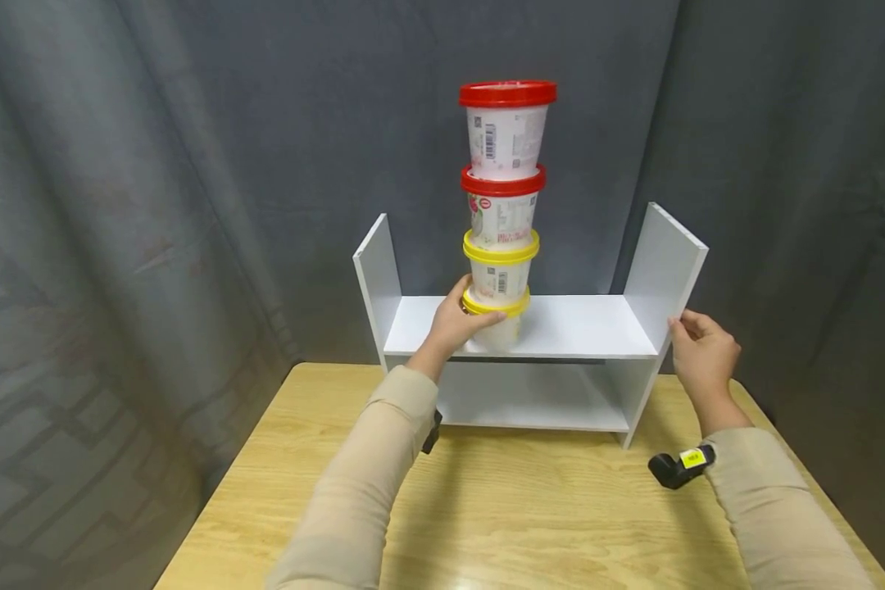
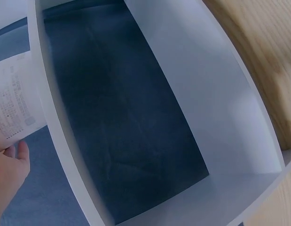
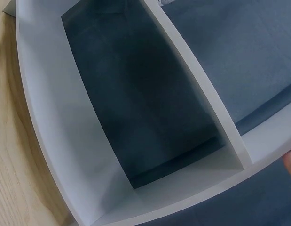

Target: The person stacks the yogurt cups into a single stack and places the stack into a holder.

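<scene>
A stack of white tubs stands over the upper board of a white shelf (image 1: 583,324). The upper two tubs wear red lids: the top tub (image 1: 507,139) and the tub (image 1: 503,217) under it. Yellow lids are on the lower two, a third tub (image 1: 501,279) and the bottom tub (image 1: 509,329). My left hand (image 1: 457,321) grips the bottom tub near its lid, thumb across the front; the far fingers are hidden. Whether that tub touches the board, I cannot tell. At the shelf's right side panel (image 1: 667,270), my right hand (image 1: 706,354) pinches the front edge.
The shelf stands on a light wooden table (image 1: 531,508), with its lower board (image 1: 531,397) near the tabletop. A left side panel (image 1: 379,270) rises beside the stack. Grey curtains (image 1: 302,164) hang behind and at both sides.
</scene>
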